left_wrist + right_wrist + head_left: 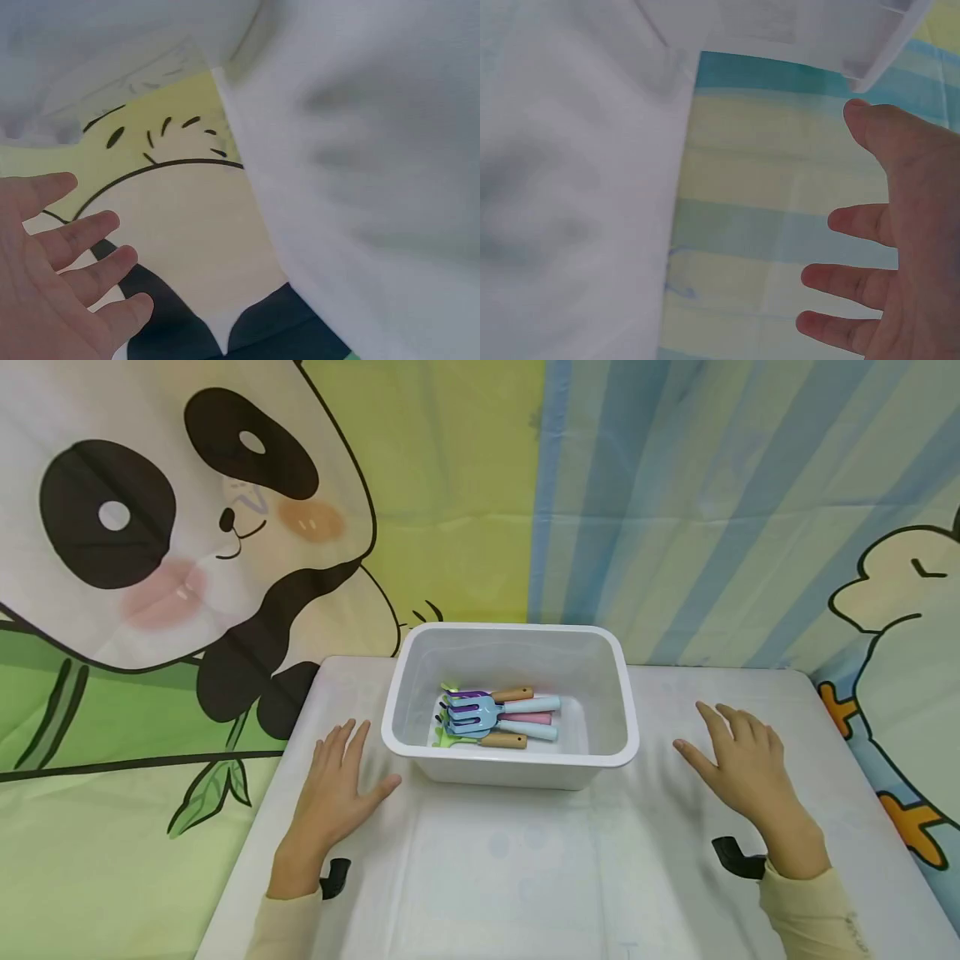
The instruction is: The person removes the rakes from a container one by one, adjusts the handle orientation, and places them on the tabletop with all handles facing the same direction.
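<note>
White tub (510,773): one
Tool handles (534,704) visible: five, two wooden (504,741), two pale-blue (531,729), one pink (531,718)
Left fingers (356,750): one set
Right fingers (715,730): one set
Black wrist pieces (738,862): two
Bench (502,868): one
Cartoon panda (191,518): one

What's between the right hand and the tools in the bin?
The right side of the white bin stands between the right hand and the tools. The bin's top is open; nothing visible blocks a reach from above.
</note>
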{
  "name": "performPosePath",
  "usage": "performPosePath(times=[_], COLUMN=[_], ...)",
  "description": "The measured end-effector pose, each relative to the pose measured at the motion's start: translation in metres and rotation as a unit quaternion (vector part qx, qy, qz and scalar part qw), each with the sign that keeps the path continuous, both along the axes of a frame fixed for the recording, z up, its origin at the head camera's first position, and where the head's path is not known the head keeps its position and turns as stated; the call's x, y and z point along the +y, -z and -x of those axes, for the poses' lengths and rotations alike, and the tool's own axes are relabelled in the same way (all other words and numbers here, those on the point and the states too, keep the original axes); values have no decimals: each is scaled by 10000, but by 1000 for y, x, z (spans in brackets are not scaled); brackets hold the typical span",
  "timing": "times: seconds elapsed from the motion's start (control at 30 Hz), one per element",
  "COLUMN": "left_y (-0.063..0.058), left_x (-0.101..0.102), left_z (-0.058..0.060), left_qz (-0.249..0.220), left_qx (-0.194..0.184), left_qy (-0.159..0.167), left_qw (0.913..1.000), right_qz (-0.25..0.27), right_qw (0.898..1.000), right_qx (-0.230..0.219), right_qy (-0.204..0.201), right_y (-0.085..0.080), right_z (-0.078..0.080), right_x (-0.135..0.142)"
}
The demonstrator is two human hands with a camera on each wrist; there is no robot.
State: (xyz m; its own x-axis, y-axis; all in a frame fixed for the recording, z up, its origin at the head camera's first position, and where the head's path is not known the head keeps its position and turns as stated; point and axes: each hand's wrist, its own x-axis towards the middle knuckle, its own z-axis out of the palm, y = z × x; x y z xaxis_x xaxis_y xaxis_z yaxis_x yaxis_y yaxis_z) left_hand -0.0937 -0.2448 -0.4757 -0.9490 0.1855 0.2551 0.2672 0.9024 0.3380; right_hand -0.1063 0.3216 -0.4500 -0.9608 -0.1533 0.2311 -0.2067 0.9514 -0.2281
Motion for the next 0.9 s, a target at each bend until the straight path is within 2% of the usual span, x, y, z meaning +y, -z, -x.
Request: performPosePath(times=[0.13, 0.33, 0.53, 0.73, 0.9], left_y=[-12, -30, -49, -63, -67], left_x=[2, 9, 21, 41, 55], left_z=[2, 7, 15, 25, 34], left_qz=[-62, 34, 300, 529, 702], left_qx=[287, 582, 738, 587, 327], left_qy=[117, 284, 478, 711, 864], left_qw=[9995, 9979, 9957, 9943, 9933], right_qz=[-31, -140, -151, -163, -250], right_qw=[9998, 9992, 9979, 9948, 9905], right_qx=[143, 132, -82, -256, -206], right_qy=[-156, -351, -624, -971, -1340], right_y=[-17, -44, -70, -95, -117], right_z=[7, 17, 26, 37, 51], right_x=[-3, -12, -25, -43, -64])
